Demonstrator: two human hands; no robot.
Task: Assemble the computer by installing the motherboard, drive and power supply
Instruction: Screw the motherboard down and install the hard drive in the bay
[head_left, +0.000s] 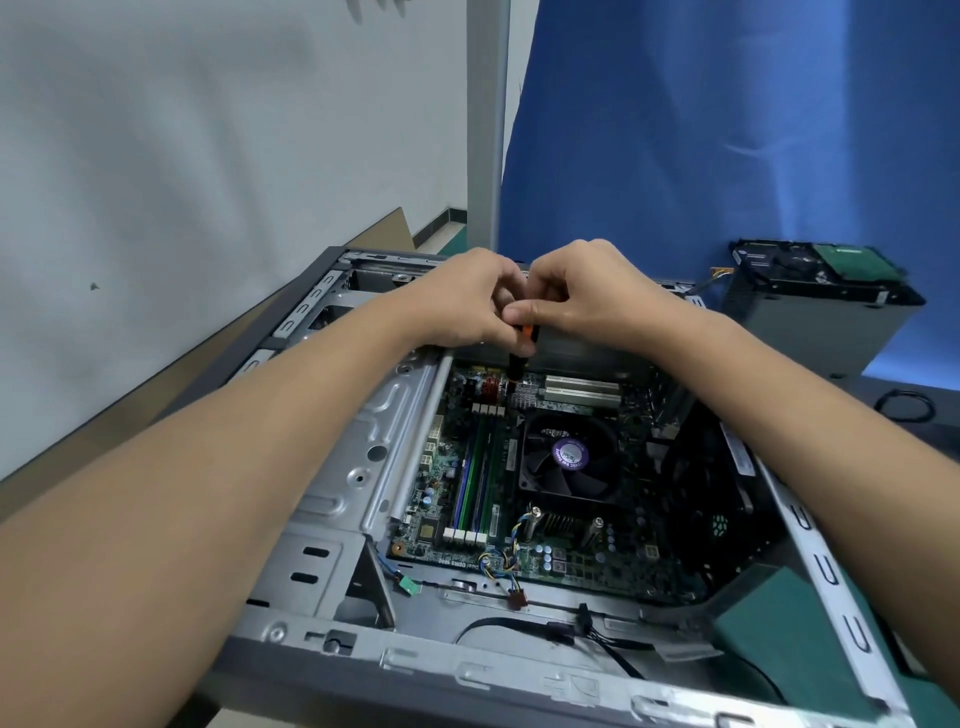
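Observation:
An open grey computer case (358, 467) lies on its side in front of me. The green motherboard (561, 551) sits inside it, with a black CPU fan (569, 457) in its middle. Both my hands meet over the far edge of the board. My left hand (462, 304) and my right hand (582, 296) both grip the handle of a black and orange screwdriver (519, 348), which stands upright with its tip down on the board's far edge. The power supply (810, 325), with a drive (852, 262) lying on top, stands outside the case at the right.
A blue curtain (727, 130) hangs behind the case, a grey post (485, 114) beside it and a white wall at the left. Loose black cables (613, 644) run along the case's near edge. A coiled black cable (906, 405) lies at the right.

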